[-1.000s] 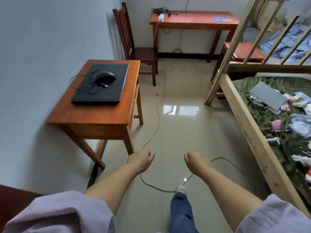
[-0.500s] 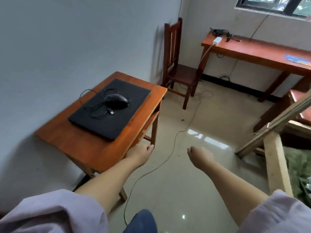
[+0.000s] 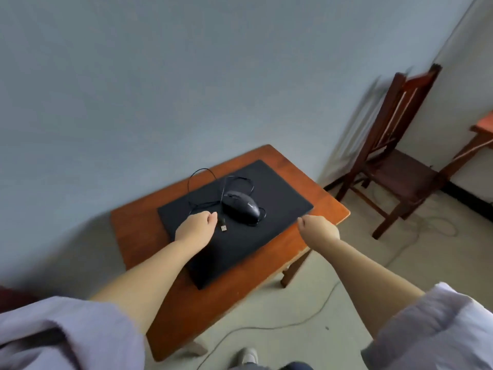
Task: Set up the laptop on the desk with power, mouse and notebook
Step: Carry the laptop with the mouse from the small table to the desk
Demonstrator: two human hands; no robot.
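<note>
A closed black laptop [image 3: 277, 198] lies on a small reddish wooden desk [image 3: 138, 231] against the wall. On its lid rests a black wired mouse [image 3: 241, 206], its thin cable looped beside it and the USB plug [image 3: 223, 227] lying loose. My left hand [image 3: 194, 229] hovers over the lid's left part, fingers curled, just left of the plug and holding nothing. My right hand [image 3: 318, 228] is loosely curled over the desk's right edge, beside the laptop's right corner, with nothing in it.
A dark wooden chair [image 3: 400, 166] stands to the right by the wall. A corner of another reddish table [image 3: 482, 129] shows at the far right. A thin cable [image 3: 266, 328] trails over the tiled floor under my right arm. My shoe [image 3: 246, 356] is near the desk leg.
I have stepped up to the desk and turned left toward it. Both hands have moved from above the floor to above the desk, the left one now over the laptop lid.
</note>
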